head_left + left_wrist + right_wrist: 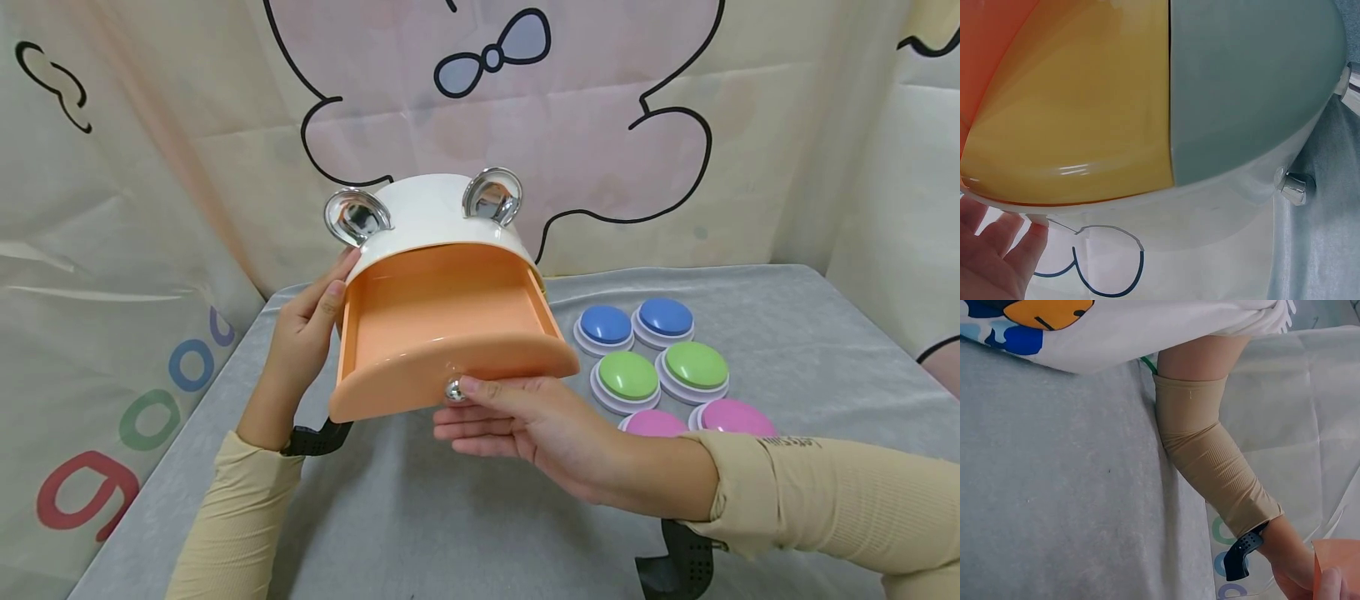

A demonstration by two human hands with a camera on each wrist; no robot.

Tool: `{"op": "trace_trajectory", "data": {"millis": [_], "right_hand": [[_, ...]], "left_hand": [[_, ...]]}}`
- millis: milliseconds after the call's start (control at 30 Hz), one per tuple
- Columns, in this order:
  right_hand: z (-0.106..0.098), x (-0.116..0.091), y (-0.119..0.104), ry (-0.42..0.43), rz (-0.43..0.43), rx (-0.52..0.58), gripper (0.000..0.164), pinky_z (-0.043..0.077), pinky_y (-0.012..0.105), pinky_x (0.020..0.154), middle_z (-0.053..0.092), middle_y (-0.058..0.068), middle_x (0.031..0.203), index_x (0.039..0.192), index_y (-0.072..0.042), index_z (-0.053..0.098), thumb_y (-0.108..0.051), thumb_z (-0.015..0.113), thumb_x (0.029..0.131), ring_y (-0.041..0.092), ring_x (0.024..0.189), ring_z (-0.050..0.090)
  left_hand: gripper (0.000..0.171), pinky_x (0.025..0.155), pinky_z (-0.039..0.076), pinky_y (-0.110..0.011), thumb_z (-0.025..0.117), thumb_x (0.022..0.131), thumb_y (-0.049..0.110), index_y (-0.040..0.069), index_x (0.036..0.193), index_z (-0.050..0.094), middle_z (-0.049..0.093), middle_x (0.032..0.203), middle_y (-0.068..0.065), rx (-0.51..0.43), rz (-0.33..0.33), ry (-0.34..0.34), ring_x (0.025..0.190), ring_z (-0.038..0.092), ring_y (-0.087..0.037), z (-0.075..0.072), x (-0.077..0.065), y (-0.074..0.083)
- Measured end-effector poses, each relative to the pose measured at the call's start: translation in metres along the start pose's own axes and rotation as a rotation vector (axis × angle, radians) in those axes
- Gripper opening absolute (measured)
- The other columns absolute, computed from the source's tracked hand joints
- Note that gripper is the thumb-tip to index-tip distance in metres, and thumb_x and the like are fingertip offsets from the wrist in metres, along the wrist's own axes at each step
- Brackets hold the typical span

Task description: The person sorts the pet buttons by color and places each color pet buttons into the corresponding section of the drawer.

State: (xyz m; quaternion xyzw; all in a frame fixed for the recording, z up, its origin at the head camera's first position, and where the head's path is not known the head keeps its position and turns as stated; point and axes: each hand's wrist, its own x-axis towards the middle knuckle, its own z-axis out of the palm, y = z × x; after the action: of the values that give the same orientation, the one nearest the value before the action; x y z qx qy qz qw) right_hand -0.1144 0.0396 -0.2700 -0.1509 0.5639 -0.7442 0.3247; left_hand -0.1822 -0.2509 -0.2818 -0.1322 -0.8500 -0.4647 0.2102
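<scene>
While the left hand (306, 321) steadied the white box (442, 212) by its side, thumb at the front edge and fingers behind, the right hand (543, 429) pinched the silver knob (453, 390) between thumb and index finger, its other fingers stretched out below. We placed the box in front of the person, seemingly raised above the grey cloth (420, 525) and tipped so that its orange drawer (450, 296) faced the head camera. Two silver ears (492, 198) stood on top.

Progress, as we read it: the drawer was drawn well out, its floor in plain sight, its rear part running under the box's curved roof. That much counted as done. Sliding it home remained undone, as did letting go of the knob. We could not tell from one moment whether the drawer was travelling in or out, or at rest.

From the left wrist we noted a yellow panel (1072, 106) beside a grey-green panel (1250, 94), meeting along a dark seam; we could not settle whether either opens. To the right of the box lay blue buttons (606, 325), green buttons (628, 375) and pink buttons (733, 417), paired by colour, neither hand touching them.
</scene>
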Motion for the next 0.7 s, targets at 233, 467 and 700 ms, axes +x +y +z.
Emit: {"op": "trace_trajectory", "data": {"millis": [233, 467, 700], "right_hand": [[-0.003, -0.007, 0.005, -0.042, 0.037, -0.033, 0.044, 0.057, 0.038, 0.098, 0.071, 0.019, 0.118, 0.126, 0.009, 0.058, -0.024, 0.064, 0.097, 0.024, 0.109, 0.072], [-0.02, -0.016, 0.012, -0.052, 0.081, -0.092, 0.049, 0.055, 0.039, 0.1, 0.068, 0.019, 0.127, 0.131, 0.011, 0.055, -0.023, 0.065, 0.097, 0.024, 0.116, 0.069], [-0.044, -0.017, 0.02, 0.049, 0.148, -0.148, 0.057, 0.056, 0.037, 0.1, 0.067, 0.017, 0.129, 0.135, 0.008, 0.054, -0.026, 0.071, 0.093, 0.023, 0.116, 0.069]], "left_hand": [[0.04, 0.122, 0.033, -0.038, 0.04, 0.107, 0.035, 0.032, 0.146, 0.049, 0.041, 0.157, 0.009, -0.001, -0.007, -0.004, 0.149, 0.033, -0.007, 0.0, 0.0, 0.001], [0.04, 0.122, 0.033, -0.037, 0.04, 0.108, 0.033, 0.03, 0.146, 0.05, 0.042, 0.157, 0.007, -0.009, 0.008, -0.002, 0.149, 0.033, -0.007, 0.002, 0.001, 0.0], [0.04, 0.121, 0.033, -0.033, 0.04, 0.108, 0.034, 0.031, 0.146, 0.05, 0.041, 0.157, 0.008, -0.006, 0.0, 0.0, 0.149, 0.033, -0.007, 0.0, 0.0, -0.001]]}}
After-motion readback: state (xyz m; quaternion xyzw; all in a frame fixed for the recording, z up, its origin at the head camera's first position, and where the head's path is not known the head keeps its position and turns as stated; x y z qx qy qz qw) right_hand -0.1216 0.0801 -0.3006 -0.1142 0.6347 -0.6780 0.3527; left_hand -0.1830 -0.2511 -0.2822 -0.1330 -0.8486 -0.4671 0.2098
